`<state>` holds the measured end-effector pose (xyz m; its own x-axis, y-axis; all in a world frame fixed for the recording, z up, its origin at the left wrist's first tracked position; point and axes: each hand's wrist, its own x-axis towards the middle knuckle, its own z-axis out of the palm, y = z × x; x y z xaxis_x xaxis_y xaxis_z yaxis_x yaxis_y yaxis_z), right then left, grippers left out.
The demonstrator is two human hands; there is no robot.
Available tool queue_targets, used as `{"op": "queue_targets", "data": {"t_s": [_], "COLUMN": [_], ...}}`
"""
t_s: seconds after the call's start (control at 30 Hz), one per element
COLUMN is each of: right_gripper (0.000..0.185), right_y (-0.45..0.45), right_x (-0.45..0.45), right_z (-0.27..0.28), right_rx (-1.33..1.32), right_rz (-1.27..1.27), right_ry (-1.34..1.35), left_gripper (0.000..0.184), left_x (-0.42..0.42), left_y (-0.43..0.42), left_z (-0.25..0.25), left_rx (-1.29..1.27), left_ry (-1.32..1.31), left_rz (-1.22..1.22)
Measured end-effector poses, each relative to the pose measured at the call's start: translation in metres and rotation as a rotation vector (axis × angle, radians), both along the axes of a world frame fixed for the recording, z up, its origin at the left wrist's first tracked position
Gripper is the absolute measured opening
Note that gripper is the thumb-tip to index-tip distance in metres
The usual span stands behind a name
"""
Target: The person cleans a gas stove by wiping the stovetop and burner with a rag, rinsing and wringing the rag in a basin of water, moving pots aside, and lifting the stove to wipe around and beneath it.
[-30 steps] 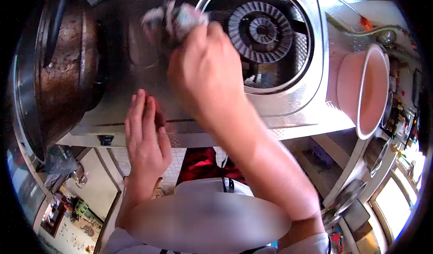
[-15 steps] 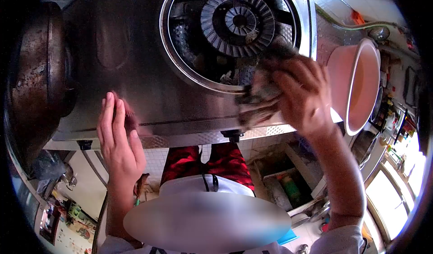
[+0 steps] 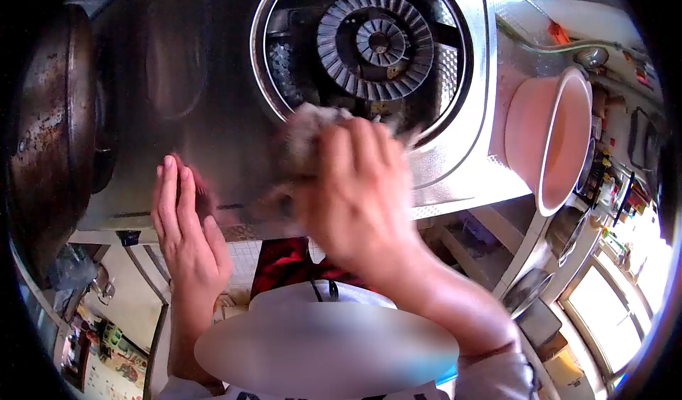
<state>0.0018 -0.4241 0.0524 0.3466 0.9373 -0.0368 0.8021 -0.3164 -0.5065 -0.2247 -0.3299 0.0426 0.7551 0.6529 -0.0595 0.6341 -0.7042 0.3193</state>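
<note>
My right hand is closed over a crumpled greyish rag, which it presses at the near-left rim of the burner on the gas stove. Motion blurs the rag's edges. Behind the hand shows the round gas burner, dark and ridged, inside a shiny metal ring. My left hand lies near the stove's front edge with fingers stretched out and holding nothing. Its reflection shows in the steel top.
A large dark pan stands on the stove's left side. To the right is a pink plastic basin, with a greenish hose behind it. A black knob sits on the front edge, left of my left hand.
My right hand has swept the rag leftward, from the burner's right front to its left front. The left hand has stayed almost in place.
</note>
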Motion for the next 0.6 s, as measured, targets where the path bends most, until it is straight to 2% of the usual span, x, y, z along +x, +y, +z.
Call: {"op": "queue_targets", "data": {"t_s": [0.17,0.27,0.37,0.43,0.6], "right_gripper": [0.031,0.03,0.032,0.034,0.029], "right_y": [0.095,0.097,0.047,0.012,-0.046], "right_x": [-0.045,-0.044,-0.03,-0.005,0.067], "right_z": [-0.009,-0.014,-0.013,-0.001,0.02], "right_rx": [0.172,0.24,0.179,0.041,-0.174], "right_rz": [-0.315,-0.328,-0.171,-0.021,0.148], "right_ry": [0.046,-0.007,0.051,0.134,-0.149], "left_gripper": [0.053,0.053,0.054,0.054,0.054], "left_x": [-0.004,-0.001,0.0,0.0,-0.001], "left_y": [-0.005,-0.005,-0.004,-0.003,-0.003], "left_z": [-0.004,-0.001,0.002,0.001,0.004], "left_rx": [0.03,0.033,0.032,0.034,0.028], "left_ry": [0.013,0.048,0.062,0.057,0.071], "left_rz": [-0.009,-0.012,-0.006,-0.007,-0.024]}}
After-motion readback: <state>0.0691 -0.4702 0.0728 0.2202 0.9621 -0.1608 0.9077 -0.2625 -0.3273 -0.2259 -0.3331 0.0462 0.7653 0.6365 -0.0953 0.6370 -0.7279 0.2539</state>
